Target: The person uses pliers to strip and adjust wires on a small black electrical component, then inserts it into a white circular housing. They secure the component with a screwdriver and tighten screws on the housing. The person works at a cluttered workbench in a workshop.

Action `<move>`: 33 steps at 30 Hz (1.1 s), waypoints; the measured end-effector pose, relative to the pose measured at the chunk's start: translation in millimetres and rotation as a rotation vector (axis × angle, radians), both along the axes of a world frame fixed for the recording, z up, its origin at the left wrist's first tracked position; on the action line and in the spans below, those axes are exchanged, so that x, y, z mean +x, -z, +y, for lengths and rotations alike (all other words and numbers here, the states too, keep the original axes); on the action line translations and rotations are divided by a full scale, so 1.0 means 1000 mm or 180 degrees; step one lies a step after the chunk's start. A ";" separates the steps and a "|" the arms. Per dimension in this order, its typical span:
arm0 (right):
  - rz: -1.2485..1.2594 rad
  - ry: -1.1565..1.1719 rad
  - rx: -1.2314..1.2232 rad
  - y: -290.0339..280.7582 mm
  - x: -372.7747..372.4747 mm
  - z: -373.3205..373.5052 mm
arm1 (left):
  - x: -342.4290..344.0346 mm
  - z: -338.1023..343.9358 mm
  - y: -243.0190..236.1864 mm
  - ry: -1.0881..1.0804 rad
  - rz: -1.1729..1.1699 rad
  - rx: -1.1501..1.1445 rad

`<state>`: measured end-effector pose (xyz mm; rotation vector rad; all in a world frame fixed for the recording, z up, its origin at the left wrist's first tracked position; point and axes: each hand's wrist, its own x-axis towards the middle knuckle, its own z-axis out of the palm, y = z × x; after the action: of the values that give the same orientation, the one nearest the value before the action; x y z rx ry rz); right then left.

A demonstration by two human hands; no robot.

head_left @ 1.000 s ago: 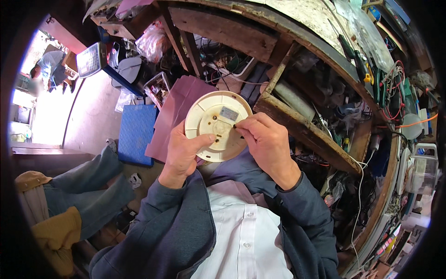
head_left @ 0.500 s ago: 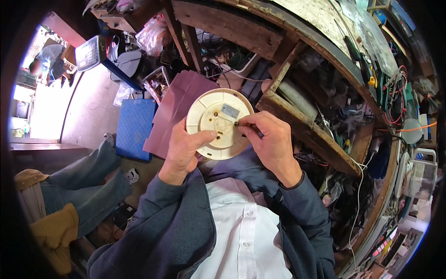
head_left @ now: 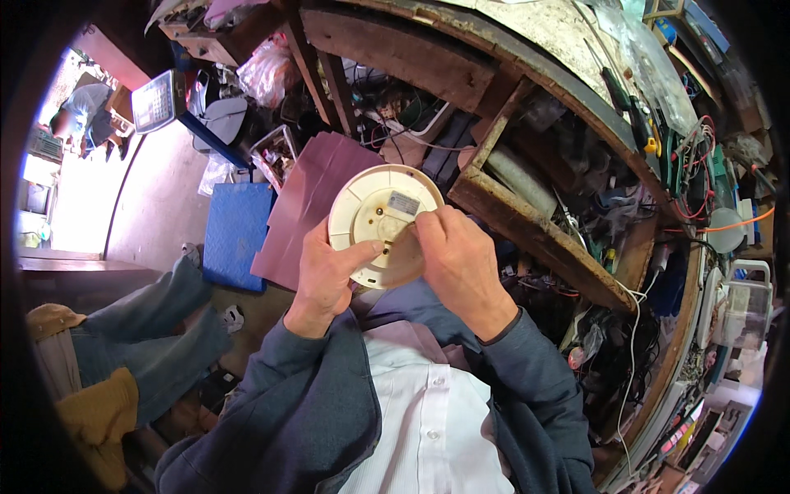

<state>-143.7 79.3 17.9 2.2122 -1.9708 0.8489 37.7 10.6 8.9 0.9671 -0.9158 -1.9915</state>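
**Two hands holding a round cream plastic disc over the lap**

The left hand [head_left: 329, 267] has a closed grip on a round cream plastic disc [head_left: 374, 216], clasping its lower left rim, with the thumb laid across the disc's face. The right hand [head_left: 461, 259] comes in from the right; its fingertips [head_left: 428, 224] are pinched together against the middle of the disc, and whether they hold a small tool cannot be told. The disc is held in the air in front of the person's chest, tilted toward the camera, showing ribs, a few small holes and a small grey rectangular label [head_left: 403, 202] near its upper right.

Both forearms wear dark blue-grey sleeves over a white buttoned shirt [head_left: 424, 420]. Behind the disc lies a maroon sheet [head_left: 309, 198], and left of that a blue pad [head_left: 234, 230] on the floor. To the right runs a worn wooden surface [head_left: 535, 226] with cluttered shelves of cables and parts. At the lower left, another person's legs in blue jeans [head_left: 140, 329] show.
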 end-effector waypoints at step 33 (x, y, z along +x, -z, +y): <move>0.1798 0.2795 0.0066 -0.112 -0.264 -0.009 | 0.000 -0.020 -0.010 -0.0463 0.0482 -0.0017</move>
<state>-408.0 70.1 129.8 1.1336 -2.2478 0.0693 37.9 -9.8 18.4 0.8425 -0.7463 -1.9090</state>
